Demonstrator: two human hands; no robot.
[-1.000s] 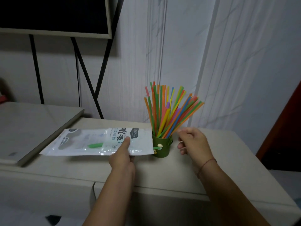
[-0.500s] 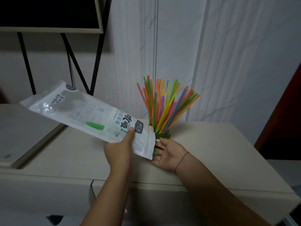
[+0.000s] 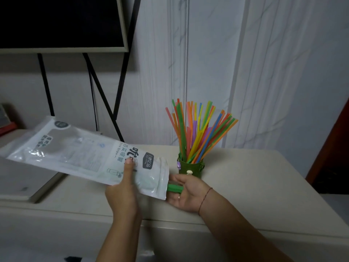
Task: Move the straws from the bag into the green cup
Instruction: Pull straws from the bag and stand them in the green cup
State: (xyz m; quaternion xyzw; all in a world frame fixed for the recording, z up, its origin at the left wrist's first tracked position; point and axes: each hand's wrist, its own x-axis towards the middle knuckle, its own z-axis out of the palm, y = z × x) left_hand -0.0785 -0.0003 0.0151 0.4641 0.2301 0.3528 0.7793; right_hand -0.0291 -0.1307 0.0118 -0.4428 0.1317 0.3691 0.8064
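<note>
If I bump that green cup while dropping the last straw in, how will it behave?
Probably tippy: the green cup is short while the straws stand far above its rim and fan rightward. It looks light, so a nudge may slide it across the smooth table. The straws sit loose and would likely scatter.

A glossy, translucent white plastic straw bag (image 3: 85, 154) printed with dark lettering is catching the light along its crinkled film. Smooth, brightly coloured plastic straws (image 3: 200, 133) are showing a slight sheen above a matt green cup (image 3: 190, 167) that is looking felt-like. The cream, matt, smooth tabletop (image 3: 255, 178) is reflecting little, as is the faintly veined white wall panelling (image 3: 264, 72).
</note>
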